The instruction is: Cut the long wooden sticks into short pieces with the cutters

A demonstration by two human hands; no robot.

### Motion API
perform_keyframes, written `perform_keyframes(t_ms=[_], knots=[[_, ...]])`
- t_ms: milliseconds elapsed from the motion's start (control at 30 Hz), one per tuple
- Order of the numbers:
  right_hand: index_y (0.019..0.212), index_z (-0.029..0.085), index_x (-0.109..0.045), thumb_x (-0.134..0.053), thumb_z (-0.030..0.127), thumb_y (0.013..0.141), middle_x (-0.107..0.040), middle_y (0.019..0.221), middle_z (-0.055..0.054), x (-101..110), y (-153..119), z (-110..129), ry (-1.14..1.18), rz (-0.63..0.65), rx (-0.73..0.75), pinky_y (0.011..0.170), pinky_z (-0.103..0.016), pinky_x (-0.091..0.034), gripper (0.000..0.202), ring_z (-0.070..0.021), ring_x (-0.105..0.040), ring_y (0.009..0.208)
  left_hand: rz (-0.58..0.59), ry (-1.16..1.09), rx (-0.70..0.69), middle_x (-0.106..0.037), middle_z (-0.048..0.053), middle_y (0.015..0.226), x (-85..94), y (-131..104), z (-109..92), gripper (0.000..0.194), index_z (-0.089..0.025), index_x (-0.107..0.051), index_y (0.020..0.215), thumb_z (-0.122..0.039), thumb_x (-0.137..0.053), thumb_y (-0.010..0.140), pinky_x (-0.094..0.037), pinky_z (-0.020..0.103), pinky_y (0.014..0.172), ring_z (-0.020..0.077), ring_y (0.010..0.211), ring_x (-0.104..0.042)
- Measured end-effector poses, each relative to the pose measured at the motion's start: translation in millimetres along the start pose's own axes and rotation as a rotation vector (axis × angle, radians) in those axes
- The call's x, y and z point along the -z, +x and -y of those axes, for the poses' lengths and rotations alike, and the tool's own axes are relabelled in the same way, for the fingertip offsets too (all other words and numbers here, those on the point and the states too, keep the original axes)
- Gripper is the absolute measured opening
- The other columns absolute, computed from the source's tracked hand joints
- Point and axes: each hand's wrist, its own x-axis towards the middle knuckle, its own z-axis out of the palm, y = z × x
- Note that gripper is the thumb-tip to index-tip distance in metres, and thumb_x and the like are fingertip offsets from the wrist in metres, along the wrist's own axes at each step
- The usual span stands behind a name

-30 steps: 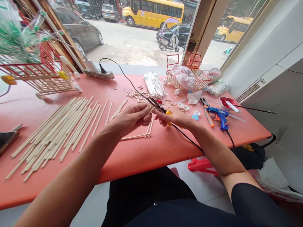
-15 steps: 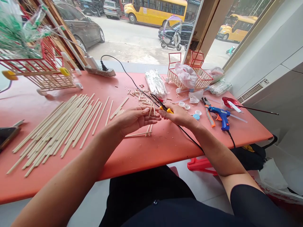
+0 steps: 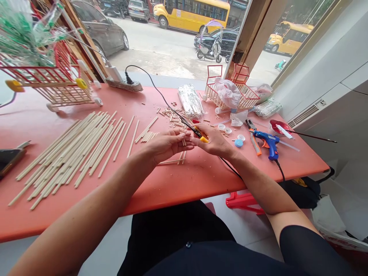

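Observation:
Over the middle of the table, my left hand (image 3: 172, 142) pinches short wooden sticks (image 3: 184, 142) between thumb and fingers. My right hand (image 3: 214, 140) is wrapped round the yellow handles of a pair of pliers (image 3: 204, 139), whose dark jaws point up and left, past the left fingertips. The two hands meet at the fingers. Below them a few longer wooden sticks (image 3: 180, 158) lie crossed on the table. A small row of short cut sticks (image 3: 148, 137) lies just beyond my left wrist, and scattered offcuts (image 3: 175, 118) lie behind the hands.
Many long wooden sticks (image 3: 69, 157) cover the left of the red table (image 3: 172, 188). A blue glue gun (image 3: 267, 142) lies right, near bottle caps (image 3: 238, 143). Two stick-built carts (image 3: 66, 92) stand at the back, one left, one right. A black cable (image 3: 158, 92) crosses the table.
My right hand has turned the pliers slightly, and their handles look closer together. My left fingers have closed more around the short sticks. The camera view has shifted a little.

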Motion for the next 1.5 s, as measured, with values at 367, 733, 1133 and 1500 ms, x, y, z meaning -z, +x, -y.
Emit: perform_keyframes(t_ms=[367,733,1133,1500], knots=[[0.129,0.020,-0.063,-0.074,0.055,0.091,-0.072,0.122,-0.013,-2,3,-9,0.005,-0.015,0.128,0.099,-0.041,-0.052,0.054,-0.0278,-0.065,0.109,0.093,0.054,-0.098,-0.084,0.016,0.106,8.8,4,5,0.031,-0.012,-0.079,0.107,-0.019,-0.092,0.081,-0.063,0.039,0.093,0.0270,0.098,-0.080],[0.121,0.021,-0.064,-0.077,0.040,0.091,-0.075,0.125,-0.011,-15,0,-1,0.063,-0.028,0.182,0.096,-0.037,-0.053,0.039,-0.0236,-0.068,0.106,0.100,0.077,-0.089,-0.082,0.011,0.094,-3.7,1,2,0.022,-0.013,-0.078,0.099,-0.007,-0.083,0.077,-0.065,0.038,0.089,0.0252,0.092,-0.080],[0.127,0.022,-0.061,-0.073,0.045,0.094,-0.074,0.129,-0.012,-13,0,-6,0.070,-0.057,0.200,0.100,-0.037,-0.056,0.042,-0.0238,-0.070,0.111,0.130,0.060,-0.103,-0.083,0.012,0.094,-1.5,2,5,0.021,-0.013,-0.079,0.102,-0.017,-0.087,0.082,-0.062,0.041,0.095,0.0249,0.089,-0.080],[0.127,0.021,-0.060,-0.072,0.043,0.094,-0.074,0.123,-0.012,-14,0,-8,0.011,-0.124,0.183,0.101,-0.040,-0.054,0.042,-0.0251,-0.069,0.109,0.068,0.085,-0.214,-0.084,0.013,0.090,2.8,6,6,0.046,-0.010,-0.080,0.094,-0.031,-0.105,0.062,-0.063,0.038,0.091,0.0239,0.085,-0.079]])
